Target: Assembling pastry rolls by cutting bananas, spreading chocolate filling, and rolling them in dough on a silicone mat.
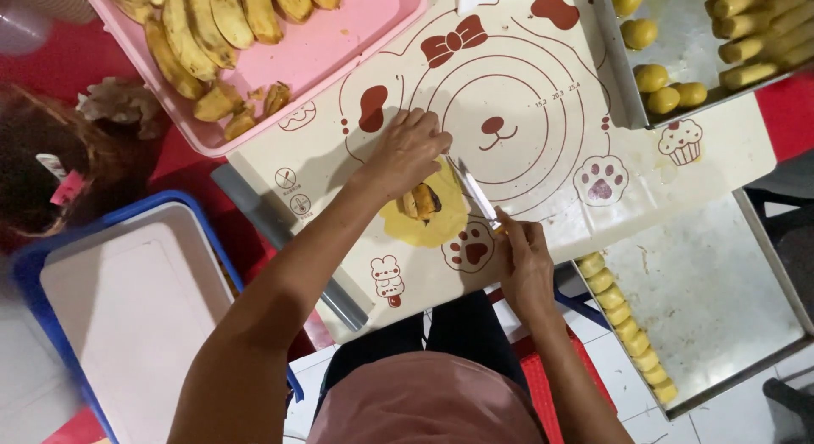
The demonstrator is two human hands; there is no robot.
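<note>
Head cam, looking straight down at my hands over the work mat (543, 168), cream w/ a bear face and paw prints.

My left hand (405, 151) sits on the mat, fingers curled down and pinching a piece of banana (421, 201) that lies on a flat round of yellow dough (428, 219). The dough is near the front edge of the mat, just left of a paw print. My right hand (523, 256) is clenched round the handle of a knife (471, 189); blade points up and left, tip just beside the banana piece and the edge of the dough. Can't tell if the blade touches either.

Top left: pink tray (339, 45) w/ peeled bananas (212, 24) in a row and a few cut bits near its lower edge. Top right: metal tray (678, 37) w/ yellow dough balls (663, 89) and rolled logs (755, 28). Lower right, below mat level: a second metal tray (712, 300) w/ a line of small yellow pieces (627, 329) along its left edge. Lower left: blue-rimmed white bin (127, 308). Far left edge: top of another person's head (51, 168), dark hair w/ a pink clip.
</note>
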